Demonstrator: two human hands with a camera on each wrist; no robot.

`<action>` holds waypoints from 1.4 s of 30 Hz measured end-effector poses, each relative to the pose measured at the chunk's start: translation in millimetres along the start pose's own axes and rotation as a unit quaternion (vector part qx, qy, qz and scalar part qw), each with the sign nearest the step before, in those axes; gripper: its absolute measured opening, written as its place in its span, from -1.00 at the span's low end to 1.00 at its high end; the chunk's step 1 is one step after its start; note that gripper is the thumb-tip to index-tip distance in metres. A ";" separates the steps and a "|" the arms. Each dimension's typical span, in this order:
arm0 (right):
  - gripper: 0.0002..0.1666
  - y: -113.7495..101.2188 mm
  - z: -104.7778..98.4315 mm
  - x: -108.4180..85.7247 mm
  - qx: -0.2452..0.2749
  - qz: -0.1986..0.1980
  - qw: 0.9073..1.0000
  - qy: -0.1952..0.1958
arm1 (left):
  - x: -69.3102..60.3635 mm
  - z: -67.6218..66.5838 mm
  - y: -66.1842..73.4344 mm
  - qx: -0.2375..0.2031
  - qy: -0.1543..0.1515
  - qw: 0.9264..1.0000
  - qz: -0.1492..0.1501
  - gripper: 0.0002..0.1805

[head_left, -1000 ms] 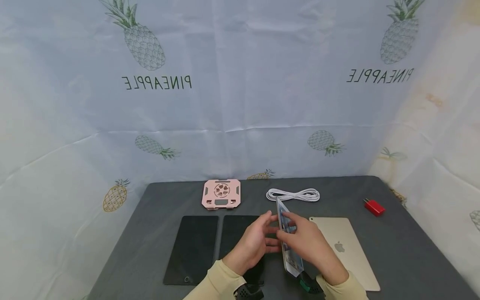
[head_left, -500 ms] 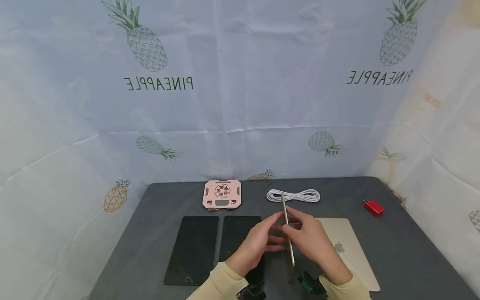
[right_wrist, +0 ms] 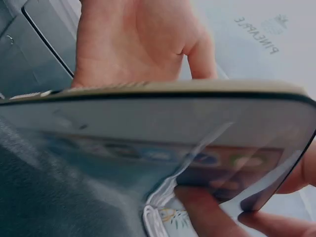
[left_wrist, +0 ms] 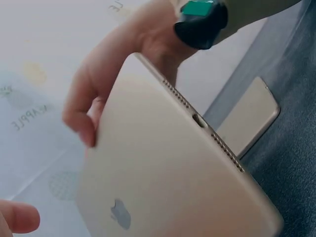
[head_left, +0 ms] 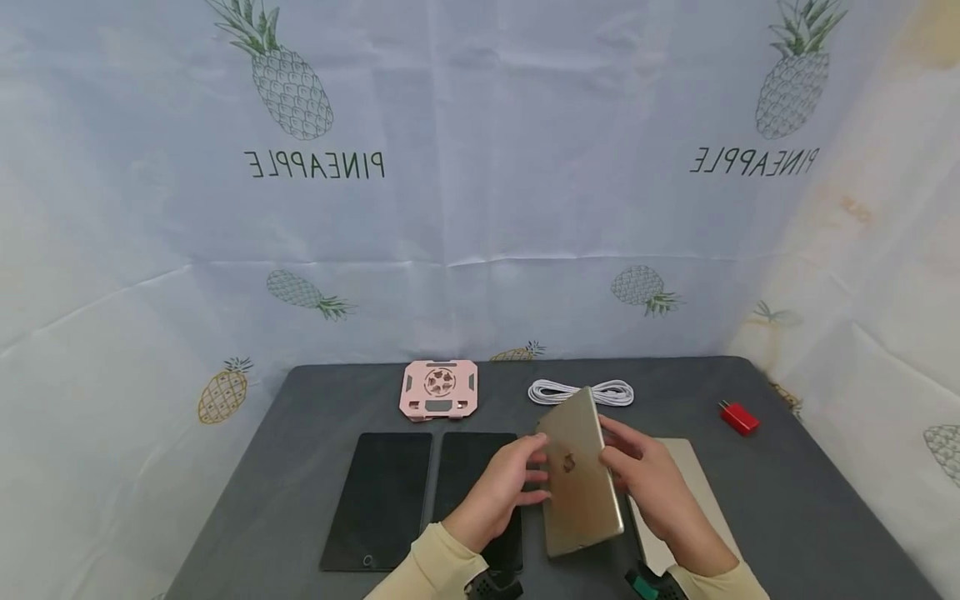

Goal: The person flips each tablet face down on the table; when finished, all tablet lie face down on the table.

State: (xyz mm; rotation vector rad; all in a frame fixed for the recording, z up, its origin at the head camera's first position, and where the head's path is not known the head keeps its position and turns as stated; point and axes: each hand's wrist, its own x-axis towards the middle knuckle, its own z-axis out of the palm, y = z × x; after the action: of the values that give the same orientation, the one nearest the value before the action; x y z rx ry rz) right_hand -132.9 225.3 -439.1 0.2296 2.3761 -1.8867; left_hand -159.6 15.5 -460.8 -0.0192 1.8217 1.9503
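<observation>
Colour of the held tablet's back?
The tablet's back is pale gold; clearest in the left wrist view.

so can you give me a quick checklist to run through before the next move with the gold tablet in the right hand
1. Right hand gripping the gold tablet: ok, fingers and thumb are at its edge.
2. Left hand supporting the other side: cannot tell, it is close by but contact is unclear.
3. Gold tablet lying flat: not ok, it is tilted up.
4. Its screen lit: ok, app icons show in the right wrist view.
5. White cable not touching the tablet: cannot tell, the tablet's top overlaps it in the head view.
6. Red charger away from both hands: ok.
</observation>
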 end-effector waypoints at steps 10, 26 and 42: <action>-0.22 15.4 -13.2 -5.3 0.077 0.018 0.997 -0.014 | 0.8 -7.5 -1.6 0.029 0.003 0.999 -0.022 -0.20; -0.27 37.7 -13.0 0.7 -0.142 0.028 0.989 0.035 | -0.9 -2.3 -4.3 0.027 0.020 0.998 -0.046 -0.18; -0.46 51.5 7.9 4.8 -0.330 0.015 0.940 0.083 | -4.6 5.1 -7.2 0.100 0.008 0.994 -0.032 -0.20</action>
State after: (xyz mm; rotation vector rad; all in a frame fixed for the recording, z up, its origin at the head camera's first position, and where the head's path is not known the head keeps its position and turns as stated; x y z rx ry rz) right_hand -128.5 229.3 -491.1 0.3656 2.9265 -0.9899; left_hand -151.6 19.0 -465.4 -0.0287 1.9933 1.7210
